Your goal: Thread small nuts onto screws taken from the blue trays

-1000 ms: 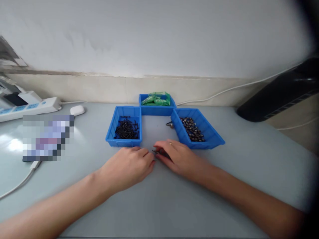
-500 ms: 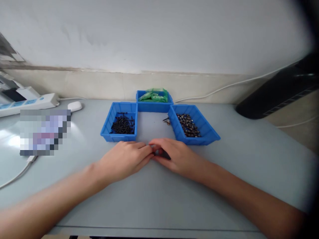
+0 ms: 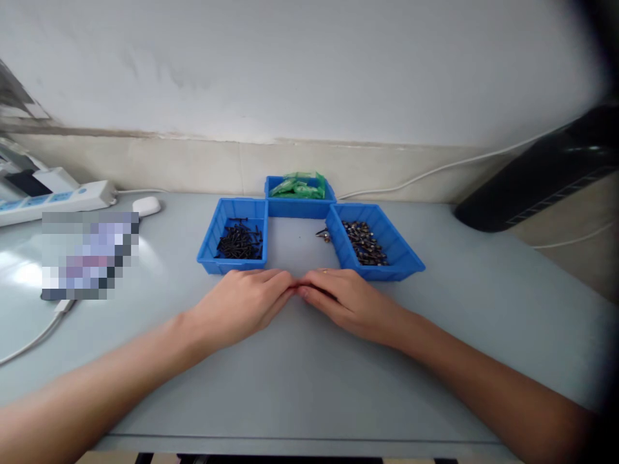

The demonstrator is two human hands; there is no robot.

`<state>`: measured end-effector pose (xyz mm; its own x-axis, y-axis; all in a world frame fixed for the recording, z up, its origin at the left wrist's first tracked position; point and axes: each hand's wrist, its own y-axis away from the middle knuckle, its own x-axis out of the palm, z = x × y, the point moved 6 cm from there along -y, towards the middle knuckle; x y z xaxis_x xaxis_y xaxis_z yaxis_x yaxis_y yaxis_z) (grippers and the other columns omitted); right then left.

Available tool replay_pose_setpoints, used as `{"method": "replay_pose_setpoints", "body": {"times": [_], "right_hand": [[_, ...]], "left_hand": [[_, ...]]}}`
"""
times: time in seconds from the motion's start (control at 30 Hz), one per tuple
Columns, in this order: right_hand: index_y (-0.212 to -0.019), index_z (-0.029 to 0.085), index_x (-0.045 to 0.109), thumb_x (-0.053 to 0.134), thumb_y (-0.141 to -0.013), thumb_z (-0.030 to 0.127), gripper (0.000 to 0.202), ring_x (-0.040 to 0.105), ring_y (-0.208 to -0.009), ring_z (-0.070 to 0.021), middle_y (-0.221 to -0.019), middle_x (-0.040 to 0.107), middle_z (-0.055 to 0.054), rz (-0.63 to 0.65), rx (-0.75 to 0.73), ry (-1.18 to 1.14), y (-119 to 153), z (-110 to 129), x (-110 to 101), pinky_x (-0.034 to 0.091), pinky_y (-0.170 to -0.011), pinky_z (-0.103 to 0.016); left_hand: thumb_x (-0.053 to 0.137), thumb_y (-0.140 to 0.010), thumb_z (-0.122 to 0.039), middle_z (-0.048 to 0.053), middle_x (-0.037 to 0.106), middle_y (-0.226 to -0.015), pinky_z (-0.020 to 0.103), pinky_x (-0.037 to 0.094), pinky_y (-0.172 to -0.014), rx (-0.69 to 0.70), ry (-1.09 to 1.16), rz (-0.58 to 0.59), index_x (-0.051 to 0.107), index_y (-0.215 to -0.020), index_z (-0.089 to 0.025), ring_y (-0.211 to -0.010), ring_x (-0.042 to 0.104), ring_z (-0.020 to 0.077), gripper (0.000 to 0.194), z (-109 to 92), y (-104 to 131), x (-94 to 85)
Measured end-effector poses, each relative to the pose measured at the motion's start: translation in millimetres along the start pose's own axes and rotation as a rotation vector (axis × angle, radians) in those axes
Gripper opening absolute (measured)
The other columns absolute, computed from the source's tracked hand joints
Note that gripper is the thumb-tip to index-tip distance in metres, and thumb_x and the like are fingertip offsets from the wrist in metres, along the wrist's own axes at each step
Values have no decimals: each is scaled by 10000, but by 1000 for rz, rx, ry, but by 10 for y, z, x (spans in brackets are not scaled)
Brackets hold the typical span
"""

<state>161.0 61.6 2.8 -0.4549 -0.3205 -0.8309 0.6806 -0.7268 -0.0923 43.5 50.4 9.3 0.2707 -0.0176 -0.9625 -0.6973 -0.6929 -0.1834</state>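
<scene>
My left hand (image 3: 242, 306) and my right hand (image 3: 343, 299) lie low on the grey table (image 3: 300, 374), fingertips touching each other just in front of three blue bins. The fingers of both are drawn together. Whatever sits between the fingertips is hidden. The left bin (image 3: 207, 251) holds black screws (image 3: 239, 241). Metal fasteners (image 3: 365, 241) fill the right bin (image 3: 389, 270). Behind them, the back bin (image 3: 300, 208) carries green packets (image 3: 297, 187). A couple of loose metal pieces (image 3: 324, 234) lie on the table between the bins.
A white power strip (image 3: 62, 196) and a small white case (image 3: 146, 206) sit at the far left, beside a blurred-out item (image 3: 87, 254) with a white cable (image 3: 29, 348). A black device (image 3: 541, 174) leans at the right. The wall stands close behind the bins.
A small dark piece showed at my right fingertips earlier; now the fingers cover it. Both hands have closed in until their fingertips touch. The view shifted slightly.
</scene>
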Motion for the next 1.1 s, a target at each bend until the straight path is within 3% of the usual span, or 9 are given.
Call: {"method": "replay_pose_setpoints", "body": {"times": [0.2, 0.4, 0.57, 0.73, 0.93, 1.1], "right_hand": [[-904, 188, 549, 450, -889, 253, 119, 539, -593, -102, -698, 610, 29, -8, 67, -145, 3, -22, 1, 379, -534, -215], [-859, 197, 515, 514, -820, 179, 43, 531, -588, -94, -686, 598, 43, -56, 81, -198, 10, -48, -21, 376, -529, -201], [-951, 196, 554, 436, -906, 343, 194, 540, -622, -109, -704, 597, 25, 28, 105, -181, 0, -42, -8, 373, -551, -222], [-712, 186, 503, 331, -949, 329, 325, 500, -584, -102, -631, 534, 31, 45, 66, -93, 4, -2, -12, 333, -556, -236], [-899, 199, 540, 391, -919, 298, 180, 526, -603, -110, -693, 588, 29, 40, 102, -125, 21, -21, 7, 335, -527, -228], [-917, 205, 532, 424, -893, 255, 121, 543, -609, -112, -706, 608, 31, 32, 86, -72, 24, -23, 18, 356, -535, -224]], "left_hand": [[344, -950, -269, 7, 588, -714, 248, 434, -569, 5, -3, 33, 549, -850, -161, -649, 593, 153, 252, 4, 1, 21], [357, -943, -255, 2, 591, -709, 244, 427, -562, -4, 11, 42, 555, -842, -165, -637, 588, 147, 240, 33, -4, 51], [352, -938, -236, 1, 578, -696, 242, 429, -572, 0, 17, -8, 549, -817, -164, -632, 580, 139, 242, 43, 9, 20], [328, -952, -271, 7, 589, -710, 256, 445, -597, 27, 28, -18, 566, -854, -165, -652, 588, 144, 278, 7, 26, 23], [320, -955, -282, 11, 599, -703, 259, 448, -586, 19, 13, 10, 567, -848, -154, -638, 594, 148, 298, -6, 13, 19], [321, -952, -262, 22, 616, -728, 261, 449, -589, 24, -18, 52, 573, -854, -152, -663, 606, 156, 292, -10, 0, 22]]}}
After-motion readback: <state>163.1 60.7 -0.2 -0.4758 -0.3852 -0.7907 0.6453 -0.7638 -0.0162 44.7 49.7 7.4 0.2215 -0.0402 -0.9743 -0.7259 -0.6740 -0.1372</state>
